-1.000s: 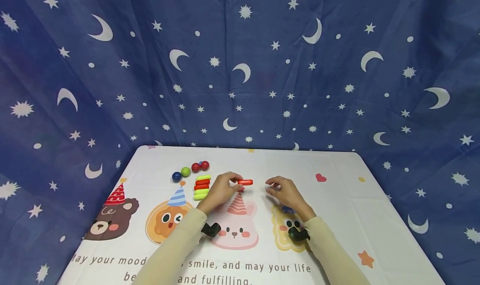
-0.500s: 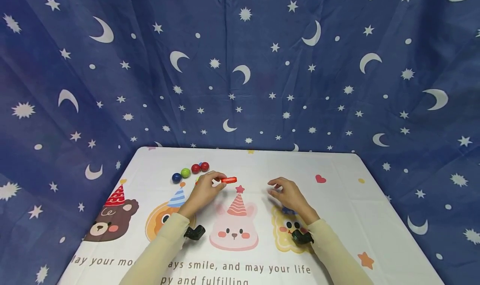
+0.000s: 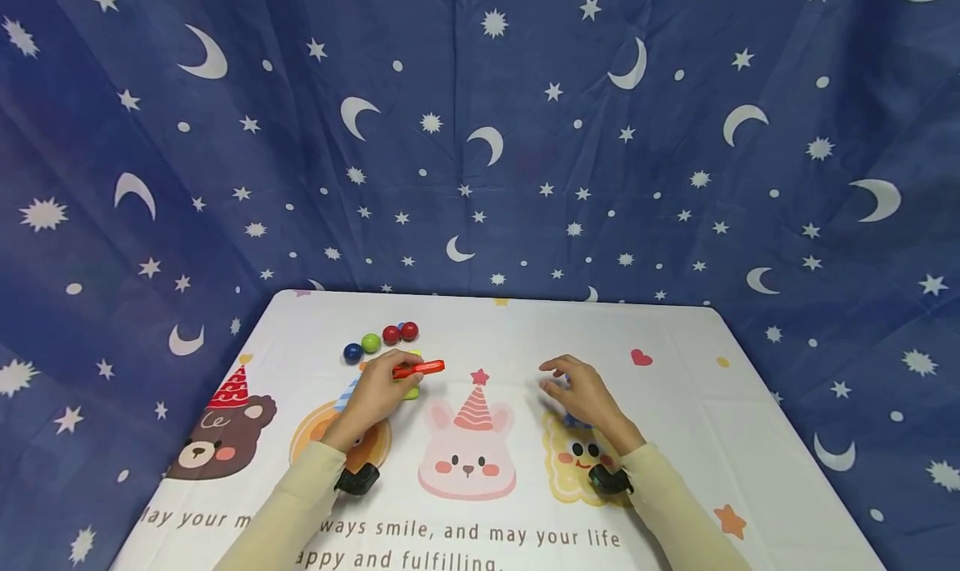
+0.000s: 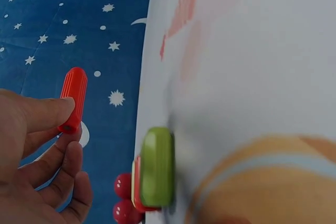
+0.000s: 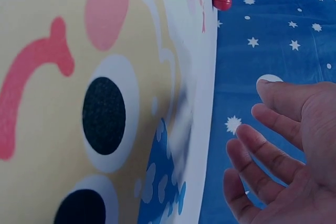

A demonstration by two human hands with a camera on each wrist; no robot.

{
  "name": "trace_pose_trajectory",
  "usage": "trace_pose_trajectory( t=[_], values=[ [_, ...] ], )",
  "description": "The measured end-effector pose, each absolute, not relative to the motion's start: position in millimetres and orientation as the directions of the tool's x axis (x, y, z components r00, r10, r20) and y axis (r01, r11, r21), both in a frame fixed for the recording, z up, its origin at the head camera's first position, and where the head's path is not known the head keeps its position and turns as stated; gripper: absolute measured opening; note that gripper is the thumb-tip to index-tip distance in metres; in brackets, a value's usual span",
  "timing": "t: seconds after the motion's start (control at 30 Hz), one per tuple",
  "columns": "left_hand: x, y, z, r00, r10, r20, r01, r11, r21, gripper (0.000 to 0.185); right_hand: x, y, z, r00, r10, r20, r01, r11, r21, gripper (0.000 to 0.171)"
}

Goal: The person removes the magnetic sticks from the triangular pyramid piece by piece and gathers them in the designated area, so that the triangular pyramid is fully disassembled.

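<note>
My left hand (image 3: 377,392) pinches a red oblong plastic piece (image 3: 430,368) between thumb and fingers, above a row of similar pieces. In the left wrist view the held red piece (image 4: 77,90) shows ribbed sides, and the thumb presses against it. Below it lies a yellow-green piece (image 4: 157,166) with a red one partly showing behind. The hand hides most of that row in the head view, leaving a yellow-green end (image 3: 412,393) visible. My right hand (image 3: 587,394) hovers over the right part of the cloth, fingers loosely bent and holding nothing.
Behind the left hand sit several balls: a dark blue ball (image 3: 353,353), a green ball (image 3: 371,343) and two red ones, with a lighter blue one partly hidden. A printed white cloth (image 3: 540,504) covers the table. A starry blue curtain (image 3: 525,162) hangs behind it.
My left hand has carried the red piece leftward from above the rabbit print to the row of pieces, now mostly covered. The right hand has barely moved.
</note>
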State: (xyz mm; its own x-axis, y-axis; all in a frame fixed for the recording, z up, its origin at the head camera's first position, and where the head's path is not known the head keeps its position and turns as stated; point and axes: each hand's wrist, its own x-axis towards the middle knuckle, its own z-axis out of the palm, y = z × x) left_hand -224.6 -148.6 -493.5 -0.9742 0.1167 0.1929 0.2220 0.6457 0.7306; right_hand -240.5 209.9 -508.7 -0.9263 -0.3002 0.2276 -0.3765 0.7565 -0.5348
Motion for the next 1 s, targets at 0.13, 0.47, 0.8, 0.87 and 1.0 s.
trace_pose_trajectory(
  t=[0.13,0.47,0.8,0.87,1.0],
  values=[
    [-218.1,-156.3,-497.7,-0.975,0.101,0.200,0.216,0.659,0.720,0.027,-238.3,209.8,-508.6,-0.925,-0.302,0.232,-0.380,0.753,-0.538,0.030],
    [-203.9,-171.5,-508.3,-0.976,0.111,0.187,0.211,0.694,0.688,0.021,-236.6,211.4,-510.9,-0.920,-0.308,0.241,-0.391,0.753,-0.529,0.027],
    [-196.9,-184.1,-516.5,-0.981,0.128,0.146,0.192,0.734,0.652,0.019,-235.8,211.7,-512.3,-0.926,-0.298,0.233,-0.378,0.750,-0.543,0.025],
    [-197.3,-184.6,-518.1,-0.982,0.129,0.136,0.187,0.734,0.653,0.019,-236.1,212.2,-513.0,-0.927,-0.298,0.227,-0.375,0.750,-0.545,0.026],
    [-199.2,-185.6,-521.0,-0.982,0.141,0.123,0.187,0.720,0.669,0.018,-236.8,212.2,-514.1,-0.928,-0.295,0.226,-0.372,0.747,-0.552,0.026]
  ],
)
